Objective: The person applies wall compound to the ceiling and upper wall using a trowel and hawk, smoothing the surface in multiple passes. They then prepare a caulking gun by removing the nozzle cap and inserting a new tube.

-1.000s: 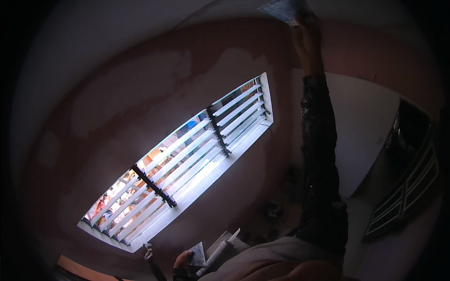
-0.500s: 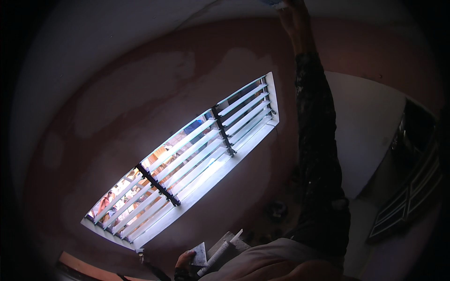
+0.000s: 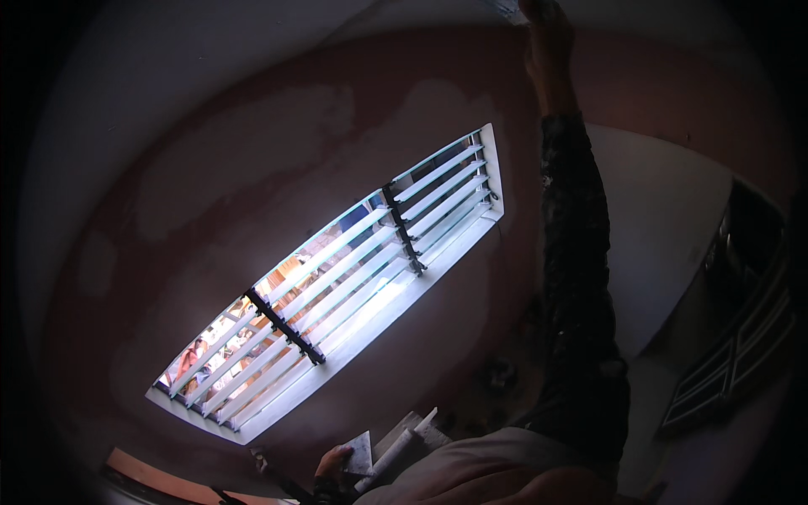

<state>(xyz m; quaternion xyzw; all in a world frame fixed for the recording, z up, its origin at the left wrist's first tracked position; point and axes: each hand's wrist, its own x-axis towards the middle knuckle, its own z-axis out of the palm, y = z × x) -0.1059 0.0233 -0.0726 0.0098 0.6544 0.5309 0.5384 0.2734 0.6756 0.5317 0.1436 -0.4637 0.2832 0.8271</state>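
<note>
Where the red-brown wall (image 3: pixel 210 244) spreads left of the louvered window (image 3: pixel 337 290), pale patches (image 3: pixel 244 151) break up its colour, and an orange-brown board (image 3: pixel 168 486) lies below the window's lower left corner. Close under that corner is another person's hand (image 3: pixel 259 461), too dim to tell how its fingers stand; the small tool showing there a second ago is now hard to make out. Farther right, still below the window, the left hand (image 3: pixel 335 461) keeps its place, thumb and fingers pinching the edge of a flat pale plate (image 3: pixel 359 455), with a pale rod-shaped piece (image 3: pixel 390 460) just beside it. Above and right of the window, the right hand (image 3: pixel 547 18) has come slightly lower and farther right than half a second ago, fingers closed on a broad finishing blade (image 3: pixel 505 8), which a second ago was mostly visible and is now largely cut off. Its dark-sleeved right arm (image 3: pixel 579 278) stands right of the window, blocking part of the wall and the edge of a white panel (image 3: pixel 652 227); farthest from the window is a metal grille (image 3: pixel 728 362).
</note>
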